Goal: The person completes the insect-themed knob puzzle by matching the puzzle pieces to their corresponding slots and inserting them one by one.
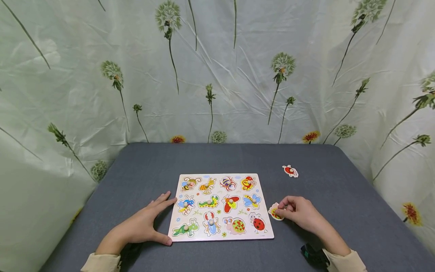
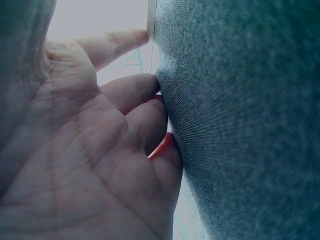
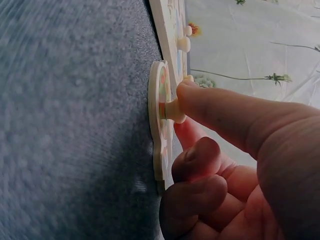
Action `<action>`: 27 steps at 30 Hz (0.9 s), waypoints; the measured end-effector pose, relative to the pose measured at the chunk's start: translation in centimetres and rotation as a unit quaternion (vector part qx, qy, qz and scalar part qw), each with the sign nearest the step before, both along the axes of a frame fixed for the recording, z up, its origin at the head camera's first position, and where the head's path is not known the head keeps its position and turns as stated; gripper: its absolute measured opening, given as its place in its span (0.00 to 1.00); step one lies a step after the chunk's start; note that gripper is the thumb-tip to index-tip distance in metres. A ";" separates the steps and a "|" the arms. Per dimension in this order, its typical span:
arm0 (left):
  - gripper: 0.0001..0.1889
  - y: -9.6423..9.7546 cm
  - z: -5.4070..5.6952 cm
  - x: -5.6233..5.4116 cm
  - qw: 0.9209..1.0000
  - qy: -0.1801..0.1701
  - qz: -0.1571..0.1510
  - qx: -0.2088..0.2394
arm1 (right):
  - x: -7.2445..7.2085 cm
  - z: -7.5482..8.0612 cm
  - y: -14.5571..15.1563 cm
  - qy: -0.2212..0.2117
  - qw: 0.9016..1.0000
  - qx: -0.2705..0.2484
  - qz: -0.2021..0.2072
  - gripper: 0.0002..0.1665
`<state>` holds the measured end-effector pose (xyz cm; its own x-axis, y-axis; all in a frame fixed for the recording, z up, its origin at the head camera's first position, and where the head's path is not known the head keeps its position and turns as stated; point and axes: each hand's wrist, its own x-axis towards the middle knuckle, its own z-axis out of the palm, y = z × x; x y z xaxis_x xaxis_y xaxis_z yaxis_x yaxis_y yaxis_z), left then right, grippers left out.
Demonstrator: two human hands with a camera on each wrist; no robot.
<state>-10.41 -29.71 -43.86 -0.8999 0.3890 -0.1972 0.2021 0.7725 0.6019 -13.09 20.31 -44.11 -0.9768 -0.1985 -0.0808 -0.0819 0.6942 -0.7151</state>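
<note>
A wooden peg puzzle board (image 1: 220, 212) with insect pictures lies on the table. My left hand (image 1: 144, 223) is spread at its left side, fingertips touching the left edge and thumb at the near-left corner; the left wrist view shows the palm (image 2: 85, 145) close up. Just off the board's right edge, my right hand (image 1: 300, 212) pinches the knob (image 3: 173, 110) of a snail puzzle piece (image 1: 273, 209) between thumb and finger. That piece (image 3: 156, 100) is low over or on the cloth; which, I cannot tell. A ladybug puzzle piece (image 1: 290, 171) lies farther back on the right.
Most pictures on the board carry knobbed pieces; the snail spot (image 1: 234, 226) and the ladybug spot (image 1: 257, 223) show no knob. Dark grey cloth covers the table (image 1: 217, 158). A pale curtain (image 1: 238, 75) with dandelion prints hangs behind and at the sides.
</note>
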 end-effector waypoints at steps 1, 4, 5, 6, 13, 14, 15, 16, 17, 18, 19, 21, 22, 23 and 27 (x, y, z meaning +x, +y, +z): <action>0.67 0.0 0.0 0.0 1.000 0.001 0.000 -0.001 | 0.0 -0.1 0.0 0.003 1.000 0.001 0.001 0.13; 0.67 0.0 0.1 0.0 1.000 0.001 0.001 -0.002 | 0.0 -0.2 0.1 0.009 1.000 0.007 0.003 0.13; 0.67 0.0 0.1 0.0 1.000 0.001 0.001 -0.002 | 0.0 -0.2 0.1 0.009 1.000 0.009 0.001 0.13; 0.67 0.1 0.1 0.0 1.000 0.003 -0.002 -0.002 | 0.0 -0.3 0.1 0.013 1.000 0.014 0.000 0.13; 0.67 0.1 0.1 0.0 1.000 0.012 -0.007 0.000 | 0.1 -0.1 -0.1 0.022 0.998 0.056 -0.023 0.14; 0.67 0.1 0.1 0.0 1.000 0.010 -0.005 0.001 | 0.1 -0.1 -0.1 0.021 0.998 0.059 -0.025 0.14; 0.67 0.0 0.1 0.0 1.000 0.011 -0.005 0.001 | 0.1 0.0 -0.2 0.022 0.998 0.060 -0.027 0.14; 0.67 0.0 0.1 -0.1 1.000 0.012 -0.006 0.001 | 0.1 0.0 -0.2 0.022 0.998 0.061 -0.028 0.14; 0.67 0.0 0.1 0.0 1.000 0.012 -0.006 0.001 | 0.1 0.0 -0.2 0.021 0.998 0.061 -0.029 0.14; 0.67 0.0 0.0 0.0 1.000 0.012 -0.006 0.002 | 0.1 0.0 -0.2 0.021 0.998 0.060 -0.030 0.14; 0.67 0.0 0.0 0.0 1.000 0.012 -0.006 0.002 | 0.1 0.1 -0.2 0.021 0.998 0.060 -0.031 0.14; 0.67 0.0 0.0 0.0 1.000 0.012 -0.007 0.002 | 0.1 0.1 -0.2 0.021 0.997 0.059 -0.034 0.14; 0.67 0.0 0.0 0.0 1.000 0.012 -0.007 0.002 | 0.1 0.1 -0.2 0.022 0.997 0.058 -0.036 0.14; 0.67 0.0 0.0 0.0 1.000 0.011 -0.007 0.002 | 0.1 0.1 -0.2 0.023 0.997 0.058 -0.038 0.13; 0.67 0.0 0.0 0.0 1.000 0.010 -0.005 0.000 | 0.1 0.1 -0.2 0.029 0.996 0.064 -0.049 0.13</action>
<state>-10.43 -29.75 -43.90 -0.8997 0.3976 -0.1800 0.2210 0.7706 0.5977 -13.02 20.13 -43.97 -0.9946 -0.0944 -0.0431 -0.0479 0.7860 -0.6164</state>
